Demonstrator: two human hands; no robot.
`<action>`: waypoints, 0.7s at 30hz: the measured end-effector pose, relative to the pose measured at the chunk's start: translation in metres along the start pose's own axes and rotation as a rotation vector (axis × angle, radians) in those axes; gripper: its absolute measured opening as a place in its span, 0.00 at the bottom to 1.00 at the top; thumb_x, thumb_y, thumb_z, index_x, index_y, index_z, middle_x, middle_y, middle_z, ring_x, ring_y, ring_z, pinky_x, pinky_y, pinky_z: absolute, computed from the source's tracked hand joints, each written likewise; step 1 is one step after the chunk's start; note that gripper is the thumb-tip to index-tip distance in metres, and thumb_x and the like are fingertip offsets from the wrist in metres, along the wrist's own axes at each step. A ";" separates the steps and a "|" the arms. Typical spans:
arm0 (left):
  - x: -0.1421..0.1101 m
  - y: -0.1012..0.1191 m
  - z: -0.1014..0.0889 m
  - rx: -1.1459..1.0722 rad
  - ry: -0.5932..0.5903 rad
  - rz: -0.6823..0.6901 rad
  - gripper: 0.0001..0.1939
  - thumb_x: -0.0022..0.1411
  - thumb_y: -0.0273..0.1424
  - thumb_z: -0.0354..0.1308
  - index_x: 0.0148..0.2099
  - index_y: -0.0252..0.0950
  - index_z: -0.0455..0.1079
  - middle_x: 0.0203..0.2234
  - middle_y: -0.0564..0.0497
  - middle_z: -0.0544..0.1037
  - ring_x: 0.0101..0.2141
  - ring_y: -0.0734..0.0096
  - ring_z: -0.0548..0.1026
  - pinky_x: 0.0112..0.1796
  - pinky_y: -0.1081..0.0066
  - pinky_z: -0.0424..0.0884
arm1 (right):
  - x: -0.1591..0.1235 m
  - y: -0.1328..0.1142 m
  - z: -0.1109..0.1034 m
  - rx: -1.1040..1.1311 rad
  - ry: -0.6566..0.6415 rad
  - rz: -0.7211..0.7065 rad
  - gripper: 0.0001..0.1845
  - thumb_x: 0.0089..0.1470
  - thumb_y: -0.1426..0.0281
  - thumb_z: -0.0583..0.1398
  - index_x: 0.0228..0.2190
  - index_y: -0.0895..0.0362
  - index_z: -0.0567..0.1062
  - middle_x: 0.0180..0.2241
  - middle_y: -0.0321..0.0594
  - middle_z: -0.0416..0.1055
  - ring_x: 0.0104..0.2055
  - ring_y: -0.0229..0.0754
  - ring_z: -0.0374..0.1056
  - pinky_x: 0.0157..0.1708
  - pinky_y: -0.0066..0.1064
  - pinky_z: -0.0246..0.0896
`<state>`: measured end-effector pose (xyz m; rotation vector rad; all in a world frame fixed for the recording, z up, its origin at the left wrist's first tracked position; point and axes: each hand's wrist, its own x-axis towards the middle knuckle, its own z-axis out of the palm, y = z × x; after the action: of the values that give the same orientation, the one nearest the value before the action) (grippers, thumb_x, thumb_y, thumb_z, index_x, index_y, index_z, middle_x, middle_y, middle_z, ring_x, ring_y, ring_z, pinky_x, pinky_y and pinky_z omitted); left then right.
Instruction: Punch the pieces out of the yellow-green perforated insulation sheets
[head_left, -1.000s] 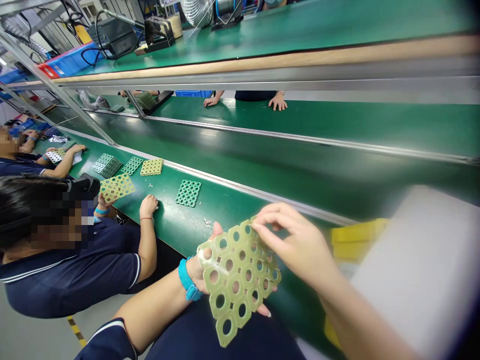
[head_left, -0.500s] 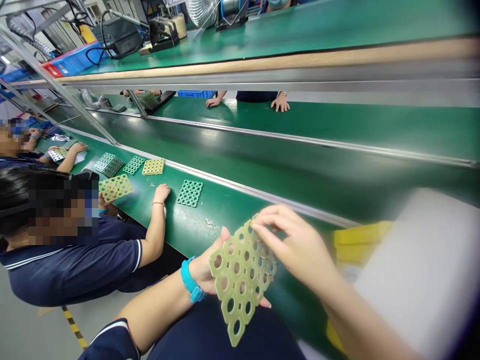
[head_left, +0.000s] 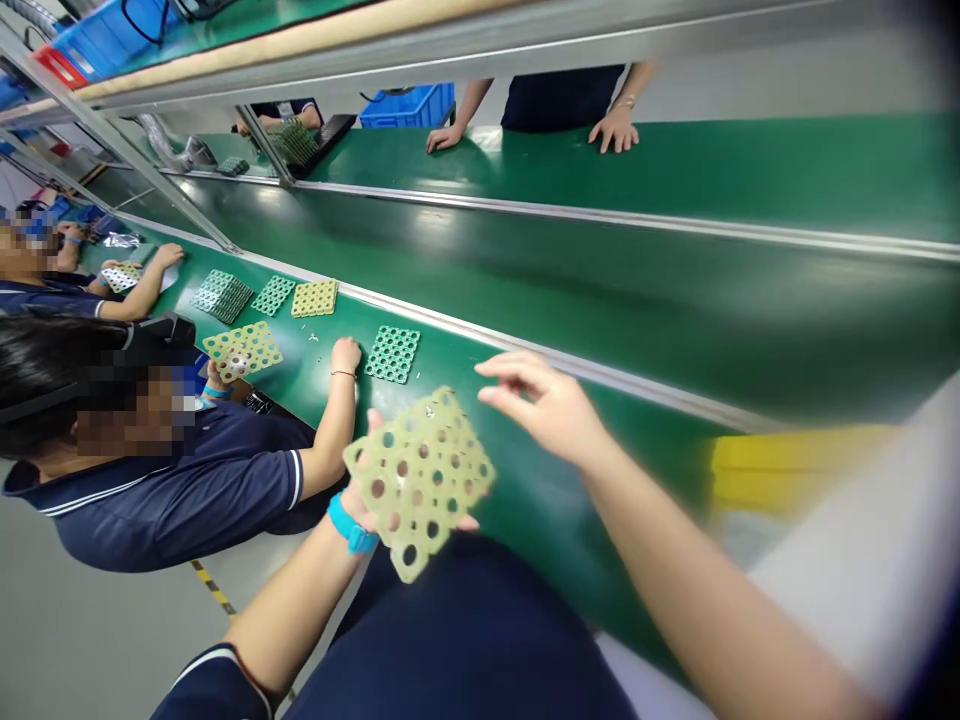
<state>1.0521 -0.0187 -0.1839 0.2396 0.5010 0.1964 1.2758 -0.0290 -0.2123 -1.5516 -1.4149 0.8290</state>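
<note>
My left hand (head_left: 358, 497), with a turquoise wristband (head_left: 351, 526), holds a pale green perforated fibreglass plate (head_left: 416, 480) up from behind, its fingers showing at the plate's edges. The plate has a honeycomb of round holes and is tilted, with slight blur. My right hand (head_left: 544, 405) hangs in the air to the right of the plate, fingers apart, touching nothing. Below both hands runs the green belt of the workbench (head_left: 570, 520).
A seated co-worker's hand (head_left: 346, 354) rests on the belt near a green perforated plate (head_left: 392, 354). Further left lie several similar plates, including a yellowish one (head_left: 314, 297). Across the bench stands another person's hand (head_left: 615, 130). A blurred yellow object (head_left: 787, 465) sits at right.
My right hand has come off the plate's upper edge and now stands apart from it. The plate has shifted left and turned flatter, and the whole view has tipped downward.
</note>
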 end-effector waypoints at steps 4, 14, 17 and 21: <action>-0.039 0.016 -0.035 -0.058 0.132 0.249 0.45 0.54 0.59 0.20 0.64 0.37 0.44 0.58 0.43 0.59 0.57 0.34 0.52 0.49 0.37 0.45 | 0.012 0.083 0.038 -0.217 -0.155 0.166 0.09 0.52 0.71 0.58 0.36 0.58 0.75 0.36 0.43 0.71 0.31 0.37 0.66 0.35 0.32 0.63; -0.066 0.003 -0.064 -0.163 0.002 0.257 0.49 0.45 0.68 0.34 0.61 0.44 0.55 0.60 0.46 0.58 0.61 0.36 0.44 0.54 0.37 0.33 | -0.013 0.142 0.104 -0.272 -0.545 0.227 0.10 0.57 0.65 0.56 0.32 0.59 0.72 0.34 0.38 0.70 0.35 0.36 0.67 0.37 0.34 0.65; -0.063 0.005 -0.057 -0.134 0.025 0.229 0.49 0.46 0.68 0.33 0.61 0.43 0.54 0.59 0.45 0.60 0.60 0.36 0.46 0.53 0.37 0.32 | -0.002 0.136 0.101 -0.215 -0.527 0.246 0.13 0.57 0.64 0.56 0.27 0.59 0.71 0.27 0.35 0.70 0.28 0.33 0.66 0.33 0.31 0.65; -0.057 0.008 -0.048 -0.105 0.076 0.235 0.49 0.45 0.68 0.31 0.61 0.45 0.54 0.58 0.47 0.60 0.59 0.36 0.49 0.53 0.37 0.36 | 0.001 0.113 0.087 -0.080 -0.372 0.277 0.14 0.56 0.65 0.57 0.22 0.59 0.69 0.21 0.33 0.70 0.24 0.33 0.67 0.28 0.27 0.65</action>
<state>0.9788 -0.0166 -0.1970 0.1887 0.5355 0.4612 1.2455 -0.0132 -0.3511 -1.7440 -1.5244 1.2948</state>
